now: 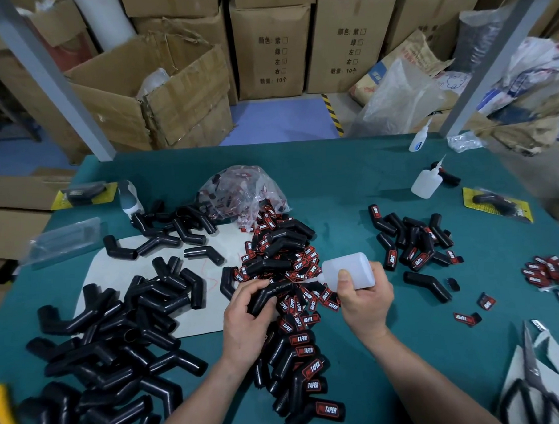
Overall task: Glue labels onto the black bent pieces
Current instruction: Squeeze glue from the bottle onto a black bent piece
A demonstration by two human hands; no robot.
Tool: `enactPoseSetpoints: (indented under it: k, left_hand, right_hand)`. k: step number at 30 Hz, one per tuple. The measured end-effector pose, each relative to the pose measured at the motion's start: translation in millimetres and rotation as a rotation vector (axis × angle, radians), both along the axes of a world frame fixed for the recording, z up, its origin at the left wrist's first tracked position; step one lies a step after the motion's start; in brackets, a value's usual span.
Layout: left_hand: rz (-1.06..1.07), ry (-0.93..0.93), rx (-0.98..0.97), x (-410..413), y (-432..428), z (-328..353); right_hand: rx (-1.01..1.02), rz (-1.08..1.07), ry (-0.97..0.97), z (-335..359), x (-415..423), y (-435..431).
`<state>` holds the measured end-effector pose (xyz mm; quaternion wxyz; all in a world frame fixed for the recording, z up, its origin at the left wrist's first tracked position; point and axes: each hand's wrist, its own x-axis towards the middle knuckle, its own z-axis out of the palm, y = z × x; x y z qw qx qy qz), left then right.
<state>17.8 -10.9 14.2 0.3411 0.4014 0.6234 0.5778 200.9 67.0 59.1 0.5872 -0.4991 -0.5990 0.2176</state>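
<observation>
Even, cool overhead light with soft shadows — sharp at centre, edges bowed and slightly smeared by the wide lens.

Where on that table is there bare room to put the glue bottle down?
Bare green mat lies between the label pile and the right-hand cluster of labelled pieces, and between the right forearm and the scissors. Left is crowded with unlabelled black pieces.

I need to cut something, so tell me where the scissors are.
Head view: the black-handled metal scissors lie at the near right corner of the teal table, on white sheets, blades pointing away from the person.
</observation>
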Motion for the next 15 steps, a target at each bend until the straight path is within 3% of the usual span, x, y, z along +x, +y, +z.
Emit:
enactPoseSetpoints:
  k: [15]
  left_hand:
    - [0.002, 0.026, -0.067, -2.4, 2.7, -10.7]
  right_hand:
    - [0.020, -0.076, -0.036, -1.5, -0.1, -1.8]
